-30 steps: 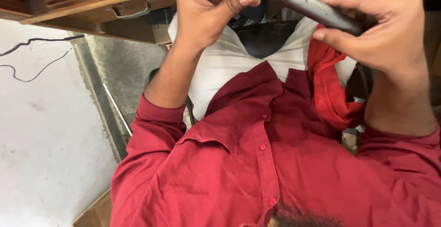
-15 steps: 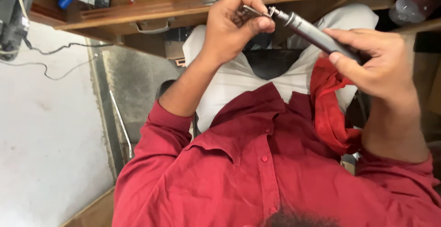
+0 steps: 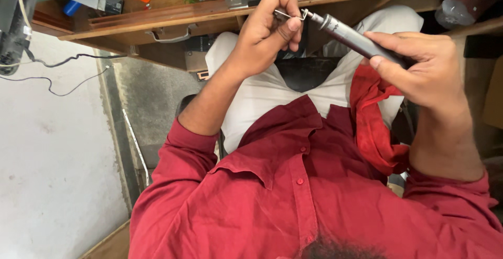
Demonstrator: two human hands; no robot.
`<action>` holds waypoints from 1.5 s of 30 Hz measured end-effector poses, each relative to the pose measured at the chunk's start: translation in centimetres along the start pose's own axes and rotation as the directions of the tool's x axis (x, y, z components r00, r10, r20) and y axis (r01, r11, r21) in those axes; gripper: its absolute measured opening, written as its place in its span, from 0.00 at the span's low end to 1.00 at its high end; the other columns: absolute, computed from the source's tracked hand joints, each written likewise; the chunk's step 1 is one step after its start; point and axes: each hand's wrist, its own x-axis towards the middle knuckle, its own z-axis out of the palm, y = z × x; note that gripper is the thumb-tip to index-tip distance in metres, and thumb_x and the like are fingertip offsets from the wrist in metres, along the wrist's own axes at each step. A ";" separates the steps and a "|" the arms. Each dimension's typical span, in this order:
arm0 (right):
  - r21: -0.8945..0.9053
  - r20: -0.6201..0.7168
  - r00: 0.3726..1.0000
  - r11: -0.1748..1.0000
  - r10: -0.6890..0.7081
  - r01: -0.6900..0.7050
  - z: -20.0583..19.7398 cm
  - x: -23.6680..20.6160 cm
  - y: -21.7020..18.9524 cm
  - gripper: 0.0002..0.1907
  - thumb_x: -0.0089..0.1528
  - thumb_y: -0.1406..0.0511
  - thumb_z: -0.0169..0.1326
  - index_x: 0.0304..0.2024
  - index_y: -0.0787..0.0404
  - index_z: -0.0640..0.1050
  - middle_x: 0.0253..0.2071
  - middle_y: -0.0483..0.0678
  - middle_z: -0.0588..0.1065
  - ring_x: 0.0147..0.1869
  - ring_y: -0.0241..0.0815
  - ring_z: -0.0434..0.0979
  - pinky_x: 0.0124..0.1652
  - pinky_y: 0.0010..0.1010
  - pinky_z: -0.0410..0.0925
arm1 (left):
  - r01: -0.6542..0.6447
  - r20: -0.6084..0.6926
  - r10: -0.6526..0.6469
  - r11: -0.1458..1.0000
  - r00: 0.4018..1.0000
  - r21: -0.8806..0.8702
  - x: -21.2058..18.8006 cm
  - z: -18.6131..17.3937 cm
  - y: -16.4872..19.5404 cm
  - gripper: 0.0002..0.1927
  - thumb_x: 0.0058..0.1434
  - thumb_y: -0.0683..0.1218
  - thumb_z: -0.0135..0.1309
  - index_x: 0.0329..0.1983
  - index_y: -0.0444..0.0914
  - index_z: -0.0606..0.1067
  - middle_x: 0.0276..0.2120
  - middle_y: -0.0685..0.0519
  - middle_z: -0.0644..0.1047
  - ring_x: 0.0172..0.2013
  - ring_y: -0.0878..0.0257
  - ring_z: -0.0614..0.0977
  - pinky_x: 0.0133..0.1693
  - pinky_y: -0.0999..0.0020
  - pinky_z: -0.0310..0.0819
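Shifted slightly lower and to the right in the view since half a second before, with more of the shelf and its clutter shown above. Left hand (image 3: pixel 267 34) raised in front of the lap, fingers closed together, thumb and forefinger pinched on a small bent wire piece (image 3: pixel 285 14) at the tip of the tool. Right hand (image 3: pixel 419 68) wrapped around the rear of a slim grey metal rotary handpiece (image 3: pixel 351 36), fingers clamped on its barrel, forefinger stretched along the top. Handpiece held tilted, nose up and to the left, touching the wire piece between the two hands, above the knees and just below the edge of the worktop (image 3: pixel 173 15). Beneath the hands, white trousers (image 3: pixel 262 91) and a dark patch of seat between the legs. Nearer the camera, a dark red shirt (image 3: pixel 293 196) with buttons, sleeves pushed up to the forearms, one loose red fold hanging under the right wrist. Above, a wooden worktop edge with a metal drawer handle (image 3: pixel 167 36), a glass sheet and small orange and blue items lying on it. At far left, a pale wall (image 3: pixel 52 159) with a black cable (image 3: pixel 52 73) trailing across it. At top right, a dark reddish bottle (image 3: pixel 463 2) lying on its side.
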 end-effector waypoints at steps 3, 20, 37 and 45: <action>0.071 -0.002 0.999 0.997 0.033 -0.033 0.1 0.1 -0.4 0.18 0.61 0.74 0.59 0.53 0.71 0.79 0.39 0.55 0.79 0.37 0.35 0.75 0.37 0.23 0.67 | -0.011 -0.015 0.012 1.000 1.000 0.023 -0.1 -0.1 0.0 0.09 0.80 0.45 0.51 0.50 0.38 0.64 0.32 0.55 0.74 0.30 0.72 0.75 0.35 0.77 0.72; 0.081 0.027 0.999 0.996 0.046 -0.048 -0.3 0.4 -0.9 0.18 0.61 0.76 0.58 0.54 0.72 0.79 0.40 0.56 0.79 0.37 0.36 0.76 0.37 0.23 0.67 | -0.042 -0.020 0.044 0.997 0.999 0.071 -0.5 0.1 0.7 0.07 0.80 0.41 0.53 0.50 0.37 0.66 0.35 0.57 0.72 0.33 0.73 0.74 0.36 0.78 0.72; -0.022 0.351 0.927 0.991 0.130 -0.131 -6.8 -0.5 3.9 0.19 0.62 0.74 0.57 0.56 0.69 0.79 0.39 0.53 0.81 0.33 0.38 0.80 0.40 0.28 0.74 | -0.179 -0.021 0.202 0.907 0.979 0.380 -0.8 3.7 2.4 0.07 0.66 0.40 0.69 0.42 0.34 0.82 0.37 0.52 0.83 0.34 0.70 0.82 0.35 0.76 0.75; 0.007 0.453 0.874 0.981 -0.178 0.196 -7.9 -0.2 6.4 0.19 0.59 0.72 0.54 0.54 0.68 0.79 0.41 0.51 0.81 0.47 0.44 0.82 0.53 0.35 0.73 | -0.217 0.010 0.240 0.859 0.971 0.463 -1.4 5.0 3.0 0.09 0.64 0.39 0.72 0.41 0.34 0.81 0.35 0.50 0.82 0.32 0.65 0.84 0.35 0.73 0.76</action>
